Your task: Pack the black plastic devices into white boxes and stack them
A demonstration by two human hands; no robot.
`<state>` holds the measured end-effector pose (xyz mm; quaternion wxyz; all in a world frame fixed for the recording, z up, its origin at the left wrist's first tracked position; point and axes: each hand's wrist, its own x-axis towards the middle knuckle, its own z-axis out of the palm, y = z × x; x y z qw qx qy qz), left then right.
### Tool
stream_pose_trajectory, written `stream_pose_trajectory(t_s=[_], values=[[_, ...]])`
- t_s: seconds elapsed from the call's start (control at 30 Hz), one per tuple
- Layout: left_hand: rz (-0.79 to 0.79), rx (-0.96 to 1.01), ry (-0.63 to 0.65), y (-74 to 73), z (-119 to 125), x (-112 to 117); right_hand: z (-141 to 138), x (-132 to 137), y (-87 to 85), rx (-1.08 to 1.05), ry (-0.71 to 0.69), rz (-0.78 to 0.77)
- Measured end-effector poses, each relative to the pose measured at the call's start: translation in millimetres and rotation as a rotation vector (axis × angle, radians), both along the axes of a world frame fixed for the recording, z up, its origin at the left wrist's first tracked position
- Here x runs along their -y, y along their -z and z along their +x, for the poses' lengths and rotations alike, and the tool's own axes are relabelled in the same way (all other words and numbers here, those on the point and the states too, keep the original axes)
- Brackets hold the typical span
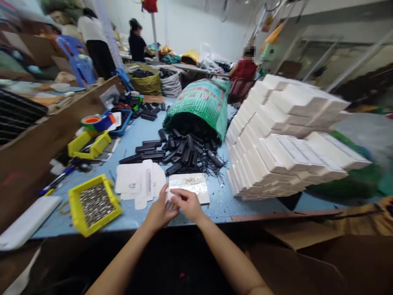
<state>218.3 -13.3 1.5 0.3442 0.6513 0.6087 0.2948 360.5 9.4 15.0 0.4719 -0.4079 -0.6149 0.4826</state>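
My left hand (161,209) and my right hand (188,205) meet at the near edge of the blue table (215,207). Both have their fingers pinched together on a small pale item between them that I cannot make out. Just beyond my hands lies a shiny silver sheet (190,185). To its left lie flat white box blanks (139,180). A heap of black oblong parts (181,151) spills from a green woven sack (202,104) further back.
A yellow tray of small metal pieces (94,204) sits at my left. A big stack of white boxes (282,139) fills the right side. Another yellow tray (89,144), tape rolls (92,121) and a blue bin (124,123) stand left. Three people work at the back.
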Motion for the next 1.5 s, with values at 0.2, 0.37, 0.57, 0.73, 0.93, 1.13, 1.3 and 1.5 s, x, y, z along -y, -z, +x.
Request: stream_pose_trajectory(t_s=[0.2, 0.37, 0.57, 0.73, 0.93, 1.13, 1.3, 1.5], values=[[0.004, -0.024, 0.014, -6.7, -1, -2, 1, -1, 7.8, 0.149, 0.027, 0.256], [0.003, -0.072, 0.035, -6.3, -3, 5, 4, 1, 12.5, 0.205, -0.011, 0.374], [-0.004, -0.038, 0.031, -5.7, -4, 4, 6, -4, 19.5, 0.231, -0.049, 0.382], [-0.023, -0.063, 0.056, -2.2, -8, 3, 3, -9, 17.0, 0.039, -0.084, 0.022], [0.006, -0.136, 0.056, -0.9, -9, 3, -12, -3, 18.8, -0.1, -0.024, -0.16], [-0.023, -0.006, 0.124, 1.1, -19, -2, -5, 10, 32.5, 0.111, -0.047, 0.306], [0.085, 0.194, -0.085, -5.0, -4, 8, 5, 39, 24.9, 0.288, -0.071, 0.21], [0.358, -0.102, -0.223, -29.9, -83, 0, 113, 36, -105.0, 0.672, 0.465, 0.676]])
